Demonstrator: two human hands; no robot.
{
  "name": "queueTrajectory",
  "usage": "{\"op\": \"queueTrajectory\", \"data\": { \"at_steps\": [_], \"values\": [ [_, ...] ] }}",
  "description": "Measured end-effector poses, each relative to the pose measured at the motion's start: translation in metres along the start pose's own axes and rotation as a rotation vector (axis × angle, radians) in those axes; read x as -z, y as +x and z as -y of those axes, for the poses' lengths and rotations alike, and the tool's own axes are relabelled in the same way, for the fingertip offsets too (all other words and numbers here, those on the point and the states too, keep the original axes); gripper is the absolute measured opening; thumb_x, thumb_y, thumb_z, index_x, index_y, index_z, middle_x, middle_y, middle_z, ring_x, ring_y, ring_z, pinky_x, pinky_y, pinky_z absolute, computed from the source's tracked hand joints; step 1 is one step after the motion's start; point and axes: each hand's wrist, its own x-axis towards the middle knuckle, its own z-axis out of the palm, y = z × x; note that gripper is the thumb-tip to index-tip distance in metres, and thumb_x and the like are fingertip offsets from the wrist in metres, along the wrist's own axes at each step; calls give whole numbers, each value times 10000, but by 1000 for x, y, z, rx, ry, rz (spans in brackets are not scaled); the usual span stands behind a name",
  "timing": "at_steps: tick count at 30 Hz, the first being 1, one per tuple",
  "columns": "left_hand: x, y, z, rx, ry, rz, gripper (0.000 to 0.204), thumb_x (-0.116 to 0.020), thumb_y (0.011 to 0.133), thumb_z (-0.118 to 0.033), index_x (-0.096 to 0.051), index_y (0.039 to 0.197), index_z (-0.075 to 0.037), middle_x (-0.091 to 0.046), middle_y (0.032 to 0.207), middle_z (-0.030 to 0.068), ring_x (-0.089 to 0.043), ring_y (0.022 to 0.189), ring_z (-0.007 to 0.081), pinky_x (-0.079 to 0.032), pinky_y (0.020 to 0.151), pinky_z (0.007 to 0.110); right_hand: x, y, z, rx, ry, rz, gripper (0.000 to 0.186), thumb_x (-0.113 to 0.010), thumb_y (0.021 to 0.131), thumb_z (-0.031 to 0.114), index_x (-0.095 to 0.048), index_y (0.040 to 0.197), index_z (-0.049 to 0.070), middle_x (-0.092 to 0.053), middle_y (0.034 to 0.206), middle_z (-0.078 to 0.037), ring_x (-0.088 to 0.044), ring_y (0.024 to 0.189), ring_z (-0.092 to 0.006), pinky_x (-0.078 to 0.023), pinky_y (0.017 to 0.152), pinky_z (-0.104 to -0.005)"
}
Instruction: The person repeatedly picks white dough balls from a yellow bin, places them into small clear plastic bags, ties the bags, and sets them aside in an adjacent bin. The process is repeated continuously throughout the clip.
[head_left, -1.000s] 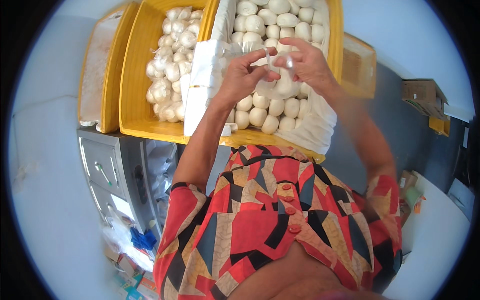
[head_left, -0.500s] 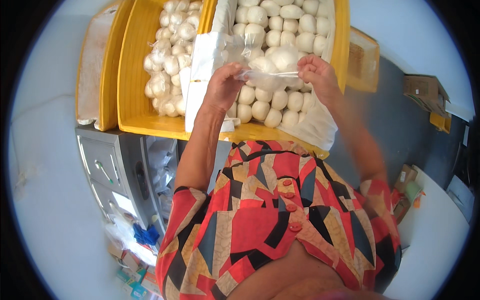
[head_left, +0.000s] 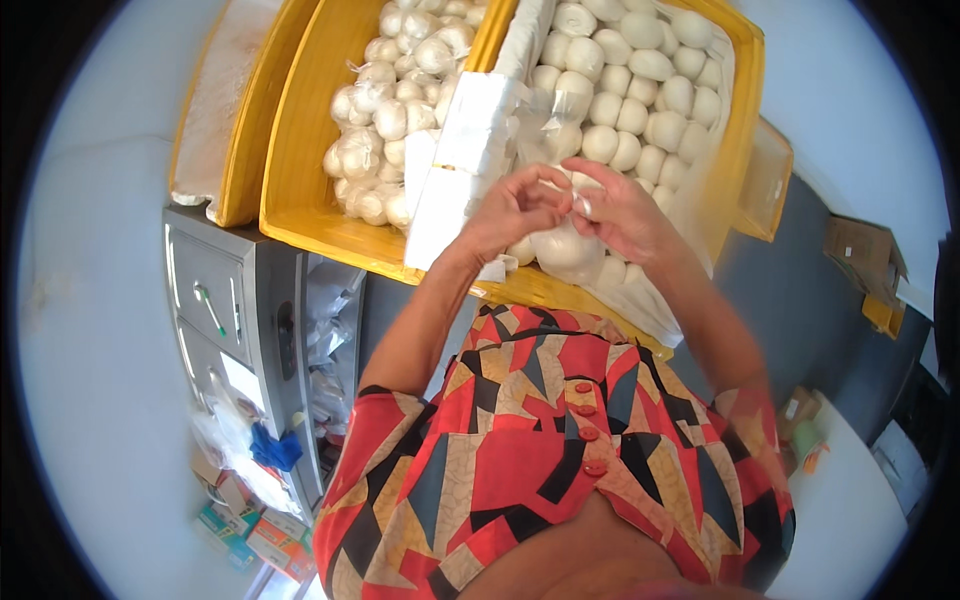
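Observation:
My left hand [head_left: 520,205] and my right hand [head_left: 615,210] meet over the right crate, fingers curled and pinching the twisted neck of a clear plastic bag [head_left: 580,202]. The bag's body, holding white round buns [head_left: 565,250], hangs just below my fingers. Under and around it, rows of similar white buns [head_left: 645,95] sit on a white cloth lining [head_left: 705,170] in a yellow plastic crate [head_left: 745,80]. A stack of flat white bags [head_left: 455,170] lies along that crate's left side. The buns directly beneath my hands are partly hidden.
A second yellow crate [head_left: 300,170] holds bagged buns [head_left: 385,120], with another yellow container [head_left: 245,150] farther left. A grey metal cabinet [head_left: 210,290] stands below these. Toward the right are a smaller yellow container [head_left: 770,180], a cardboard box [head_left: 860,250] and a white curved surface [head_left: 840,500].
My hands have come together at the bag's neck from being pulled apart half a second ago. They and the bag sit lower in view, and the crates have shifted right.

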Motion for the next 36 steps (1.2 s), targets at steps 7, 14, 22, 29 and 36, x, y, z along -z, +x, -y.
{"op": "queueTrajectory", "data": {
  "at_steps": [7,14,22,29,36],
  "values": [
    [54,-1,-111,-540,161,-479,248,-702,775,-190,-622,980,-74,-609,818,22,-568,776,130,-463,769,278,-38,83,106,495,-427,-8,548,-697,812,201,-476,1254,-34,-597,1060,-123,-581,953,-165,-470,785,-276],
    [92,9,-75,-640,1112,-606,598,-712,825,-346,-488,1290,-44,-362,1419,247,-306,1359,370,-296,1087,471,167,173,19,255,-636,-570,386,-754,751,267,-655,1047,40,-678,966,-52,-628,837,-150,-504,723,-282],
    [80,36,61,-388,1404,-562,817,-746,750,-250,-323,1410,-18,-287,1454,248,-277,1351,420,-279,1067,503,47,147,-89,386,-1432,-804,470,-793,651,277,-547,997,76,-586,1003,-134,-581,944,-319,-491,788,-423],
    [94,50,84,-156,1571,-549,844,-648,820,-339,-214,1457,6,-178,1536,184,-126,1430,355,-131,1113,560,113,164,-87,218,-1319,-870,106,-590,782,163,-661,774,84,-669,827,-159,-645,818,-355,-521,706,-450],
    [117,50,93,-129,1605,-554,847,-649,823,-354,-219,1454,11,-182,1533,187,-126,1428,359,-133,1110,567,200,68,-72,23,-599,-747,193,-568,844,118,-667,1005,79,-676,876,-114,-659,795,-224,-541,677,-350]
  ]
}}
